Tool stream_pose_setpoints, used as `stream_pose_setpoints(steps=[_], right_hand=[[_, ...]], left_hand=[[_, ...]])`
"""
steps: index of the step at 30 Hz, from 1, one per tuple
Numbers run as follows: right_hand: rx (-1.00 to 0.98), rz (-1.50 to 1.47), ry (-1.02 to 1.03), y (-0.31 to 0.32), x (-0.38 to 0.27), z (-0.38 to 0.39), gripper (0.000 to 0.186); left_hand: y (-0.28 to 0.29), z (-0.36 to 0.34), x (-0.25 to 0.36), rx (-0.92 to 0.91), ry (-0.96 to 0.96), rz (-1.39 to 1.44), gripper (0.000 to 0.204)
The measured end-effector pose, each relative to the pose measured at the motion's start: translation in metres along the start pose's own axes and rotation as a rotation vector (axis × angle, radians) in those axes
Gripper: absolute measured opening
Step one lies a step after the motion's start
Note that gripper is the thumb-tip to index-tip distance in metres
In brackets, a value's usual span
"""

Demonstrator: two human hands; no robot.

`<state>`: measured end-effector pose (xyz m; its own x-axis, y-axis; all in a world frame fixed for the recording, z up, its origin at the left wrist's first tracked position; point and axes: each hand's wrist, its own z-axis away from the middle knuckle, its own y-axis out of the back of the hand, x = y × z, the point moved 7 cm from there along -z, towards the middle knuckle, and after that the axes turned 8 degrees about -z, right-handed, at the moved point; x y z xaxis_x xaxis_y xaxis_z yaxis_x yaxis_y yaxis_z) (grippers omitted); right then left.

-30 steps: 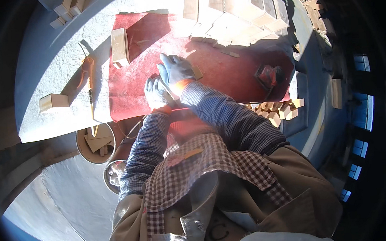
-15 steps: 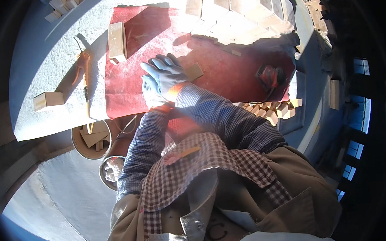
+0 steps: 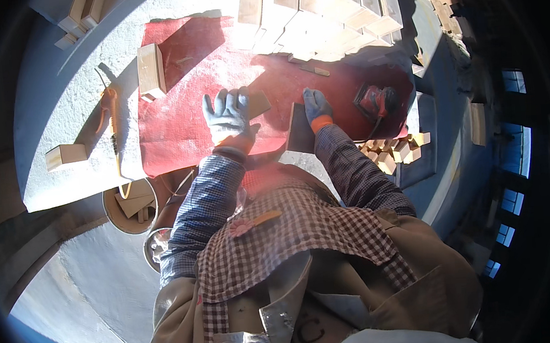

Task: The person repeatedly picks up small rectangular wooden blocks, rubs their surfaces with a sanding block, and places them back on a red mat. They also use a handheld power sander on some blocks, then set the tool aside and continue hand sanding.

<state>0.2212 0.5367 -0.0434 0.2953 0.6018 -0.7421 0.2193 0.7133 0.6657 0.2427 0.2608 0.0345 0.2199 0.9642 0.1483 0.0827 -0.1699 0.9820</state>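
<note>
My left hand (image 3: 226, 117), gloved in grey with an orange cuff, is spread open on the red cloth (image 3: 183, 133), beside a small tan wooden block (image 3: 257, 104) partly behind its fingers. To its right, my right hand (image 3: 317, 108) has its fingers closed on a dark flat board (image 3: 298, 128) near the cloth's front edge. A red and black power sander (image 3: 382, 103) rests at the cloth's right end.
Pale wooden boxes (image 3: 315, 12) are stacked at the back. A single box (image 3: 151, 72) stands left of centre, another block (image 3: 65, 157) at far left beside an orange-handled tool (image 3: 111, 106). Small blocks (image 3: 401, 150) and a bin of offcuts (image 3: 131, 210) sit below the table edge.
My hands were together, right over left. They are now apart: the left spread open, the right further right with the dark board.
</note>
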Motion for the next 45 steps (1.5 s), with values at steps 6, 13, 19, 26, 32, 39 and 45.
stream_pose_setpoints(steps=[6, 13, 19, 26, 32, 39, 45], right_hand=[[0.026, -0.21, 0.176, 0.005, -0.111, -0.016, 0.05], [-0.242, 0.456, 0.606, -0.085, -0.252, 0.064, 0.036], [-0.089, 0.656, 0.542, -0.059, -0.235, 0.035, 0.038], [-0.256, 0.318, 0.584, -0.094, -0.22, 0.056, 0.048], [-0.285, 0.479, 0.094, -0.029, -0.108, -0.001, 0.047], [-0.148, 0.107, 0.289, -0.022, -0.084, 0.038, 0.043], [-0.212, -0.191, 0.44, -0.09, -0.169, 0.031, 0.034]], left_hand=[[-0.043, 0.011, -0.038, 0.101, 0.187, 0.968, 0.059], [-0.12, 0.021, -0.038, -0.084, 0.423, 1.373, 0.053], [-0.099, 0.023, -0.04, 0.076, 0.27, 0.864, 0.057], [-0.125, 0.016, -0.04, -0.098, 0.357, 1.212, 0.046], [-0.071, 0.007, -0.05, -0.14, 0.197, 1.031, 0.068], [-0.047, 0.01, -0.081, -0.238, 0.075, 0.576, 0.09], [-0.046, 0.07, -0.07, -0.024, 0.275, 0.22, 0.123]])
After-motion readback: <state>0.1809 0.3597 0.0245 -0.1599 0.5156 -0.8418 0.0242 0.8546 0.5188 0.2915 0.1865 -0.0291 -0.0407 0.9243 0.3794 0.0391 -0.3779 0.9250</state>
